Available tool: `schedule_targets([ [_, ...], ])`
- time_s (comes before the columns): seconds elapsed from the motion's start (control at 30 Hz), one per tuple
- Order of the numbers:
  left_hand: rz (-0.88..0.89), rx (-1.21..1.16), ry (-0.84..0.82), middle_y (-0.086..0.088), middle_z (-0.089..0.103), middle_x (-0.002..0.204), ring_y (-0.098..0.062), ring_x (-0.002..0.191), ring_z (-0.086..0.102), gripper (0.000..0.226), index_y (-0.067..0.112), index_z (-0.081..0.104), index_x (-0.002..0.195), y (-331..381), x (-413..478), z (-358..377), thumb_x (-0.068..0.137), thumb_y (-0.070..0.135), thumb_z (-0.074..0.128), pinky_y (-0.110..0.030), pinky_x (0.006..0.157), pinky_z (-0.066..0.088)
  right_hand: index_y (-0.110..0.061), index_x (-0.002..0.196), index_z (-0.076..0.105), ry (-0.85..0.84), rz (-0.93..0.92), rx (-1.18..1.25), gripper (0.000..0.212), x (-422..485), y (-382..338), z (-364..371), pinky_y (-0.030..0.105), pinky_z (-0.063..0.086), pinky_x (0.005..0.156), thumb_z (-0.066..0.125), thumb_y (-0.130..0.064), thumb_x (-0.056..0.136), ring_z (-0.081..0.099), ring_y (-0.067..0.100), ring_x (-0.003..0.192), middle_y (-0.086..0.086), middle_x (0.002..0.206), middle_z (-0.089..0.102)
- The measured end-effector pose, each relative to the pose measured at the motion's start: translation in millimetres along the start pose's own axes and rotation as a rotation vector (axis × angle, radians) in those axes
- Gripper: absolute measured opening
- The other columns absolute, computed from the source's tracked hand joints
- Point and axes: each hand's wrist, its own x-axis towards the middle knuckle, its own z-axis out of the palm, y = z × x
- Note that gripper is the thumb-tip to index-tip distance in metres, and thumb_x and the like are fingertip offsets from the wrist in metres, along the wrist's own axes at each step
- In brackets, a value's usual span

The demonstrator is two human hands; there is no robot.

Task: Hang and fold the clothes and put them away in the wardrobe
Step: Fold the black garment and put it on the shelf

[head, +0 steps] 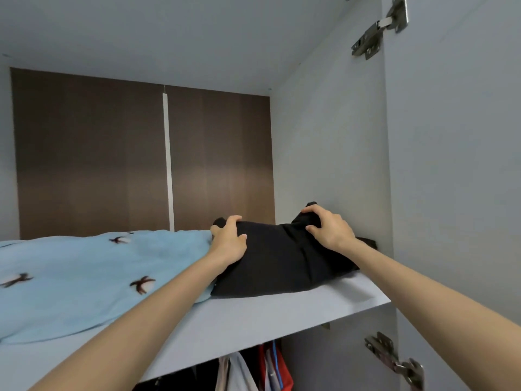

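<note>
A folded black garment (pixel 277 262) lies on the upper wardrobe shelf (pixel 253 323), close to the right side wall. My left hand (pixel 229 238) grips its left end with curled fingers. My right hand (pixel 327 225) grips the raised back right corner of the same garment. Both forearms reach up over the shelf's front edge.
A light blue blanket (pixel 84 277) with dark cross-shaped marks fills the shelf's left part and touches the black garment. Below the shelf hang several clothes (pixel 253 371). The open door (pixel 456 193) with metal hinges (pixel 377 29) stands at the right. A brown back panel (pixel 112 159) closes the compartment.
</note>
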Motion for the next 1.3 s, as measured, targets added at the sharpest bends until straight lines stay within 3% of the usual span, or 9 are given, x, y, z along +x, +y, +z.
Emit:
schedule_targets([
  [0.13,-0.040,0.232,-0.059,-0.020,0.014,0.145,-0.029,0.102,0.051,0.044,0.020,0.028,0.145,-5,10,3,0.103,0.021,0.038,-0.033,0.095,0.040,-0.030,0.132,0.049,-0.009,-0.095,0.038,0.038,15,6,17,0.034,0.041,0.094,0.055,-0.020,0.095,0.052,0.026,0.121,0.002,0.129,0.060],
  [0.23,-0.022,0.592,-0.007,-0.016,0.017,0.138,-0.025,0.099,0.045,0.035,0.015,0.041,0.134,-11,6,4,0.103,0.030,0.037,-0.031,0.079,0.042,-0.028,0.136,0.044,-0.104,-0.143,-0.056,0.040,22,12,34,0.038,0.042,0.097,0.052,-0.024,0.097,0.051,0.030,0.119,0.010,0.125,0.057],
  [0.37,0.157,0.936,0.134,-0.012,0.022,0.137,-0.026,0.116,0.035,0.026,0.016,0.052,0.120,-9,5,5,0.099,0.031,0.047,-0.028,0.074,0.034,-0.024,0.144,0.036,-0.099,-0.105,-0.317,0.047,27,12,47,0.041,0.038,0.103,0.048,-0.023,0.099,0.028,0.032,0.136,0.016,0.145,0.034],
  [0.43,0.183,0.832,0.076,-0.012,0.033,0.132,-0.028,0.118,0.038,0.032,0.014,0.054,0.124,0,10,6,0.100,0.031,0.042,-0.032,0.083,0.038,-0.023,0.144,0.039,-0.077,-0.181,-0.320,0.044,28,1,44,0.041,0.036,0.107,0.046,-0.025,0.100,0.030,0.029,0.137,0.010,0.148,0.037],
  [0.5,0.103,0.677,-0.082,-0.013,0.040,0.136,-0.032,0.125,0.040,0.041,0.017,0.049,0.135,10,16,13,0.102,0.037,0.034,-0.040,0.096,0.039,-0.029,0.143,0.042,-0.213,-0.205,-0.187,0.041,28,-10,43,0.041,0.036,0.108,0.041,-0.032,0.101,0.038,0.027,0.134,0.006,0.145,0.046],
  [0.63,-0.079,0.734,-0.285,-0.019,0.021,0.155,-0.042,0.142,0.019,0.057,0.024,0.026,0.151,7,19,42,0.101,0.050,0.019,-0.050,0.116,0.014,-0.038,0.146,0.035,-0.489,-0.200,-0.245,0.045,18,-10,53,0.042,0.020,0.117,0.025,-0.045,0.103,0.033,0.022,0.140,-0.004,0.152,0.038],
  [0.8,-0.178,0.573,-0.313,-0.021,0.001,0.159,-0.044,0.144,0.002,0.063,0.037,0.008,0.152,-14,18,43,0.095,0.062,0.013,-0.050,0.117,0.008,-0.037,0.137,0.050,-0.265,-0.243,-0.212,0.046,7,18,60,0.039,0.020,0.114,0.019,-0.044,0.104,0.045,0.016,0.130,-0.007,0.141,0.053],
  [1.07,-0.184,0.483,-0.261,-0.021,0.003,0.159,-0.041,0.145,0.003,0.064,0.039,0.011,0.152,-18,9,44,0.094,0.066,0.015,-0.047,0.117,0.006,-0.029,0.132,0.056,-0.270,-0.055,-0.096,0.050,9,28,62,0.038,0.034,0.107,0.021,-0.047,0.103,0.046,0.024,0.127,-0.001,0.138,0.055],
  [1.3,-0.097,0.485,-0.172,-0.016,0.029,0.154,-0.039,0.140,0.024,0.056,0.027,0.025,0.150,-10,0,41,0.100,0.051,0.025,-0.049,0.115,0.020,-0.027,0.142,0.046,-0.264,-0.072,0.030,0.042,-8,27,45,0.039,0.031,0.113,0.039,-0.034,0.101,0.038,0.021,0.136,0.001,0.145,0.048],
])
